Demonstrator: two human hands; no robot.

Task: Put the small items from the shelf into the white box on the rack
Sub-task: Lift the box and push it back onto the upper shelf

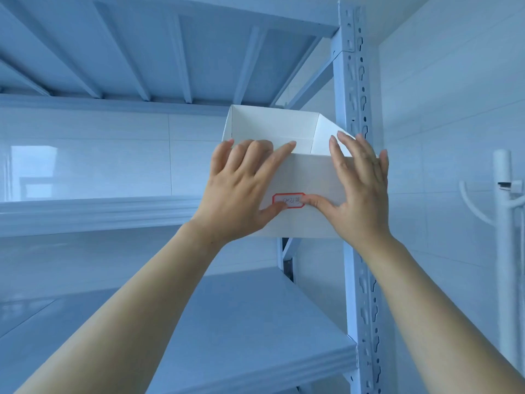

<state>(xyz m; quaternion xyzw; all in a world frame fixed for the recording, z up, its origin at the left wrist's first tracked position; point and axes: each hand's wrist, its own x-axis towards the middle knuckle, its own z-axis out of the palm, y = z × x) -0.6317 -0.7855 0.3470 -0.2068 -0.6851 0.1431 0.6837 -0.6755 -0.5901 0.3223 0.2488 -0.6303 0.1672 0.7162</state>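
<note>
A pale metal rack (93, 214) fills the left and middle of the view. The ribbed underside of its top shelf (142, 52) is overhead, a middle shelf runs across at about hand height, and a lower shelf (241, 322) spreads out beneath the forearms. Behind the shelves is a glossy tiled wall (85, 155).

The left hand (241, 183) reaches up to the front left corner of the white box (309, 174). Its middle fingers are bent over the top rim, the index finger lies stretched along that rim, and the thumb presses on the front face at the left end of a red-bordered label (288, 200). The hand is clamped on the box.

The box sits at middle-shelf level, between the two hands and just left of the rack's slotted upright post (355, 81). It is tipped towards the viewer, so its open top and inner back wall show. Whether its base rests on the shelf cannot be told.

The right hand (358, 189) is spread flat over the box's front right corner. Its fingers are straight and apart against the side wall, and the thumb lies on the front face, touching the right end of the label.

Beyond the post is more tiled wall, and at the far right edge stands a white pole stand with curved hooks (508, 223).
</note>
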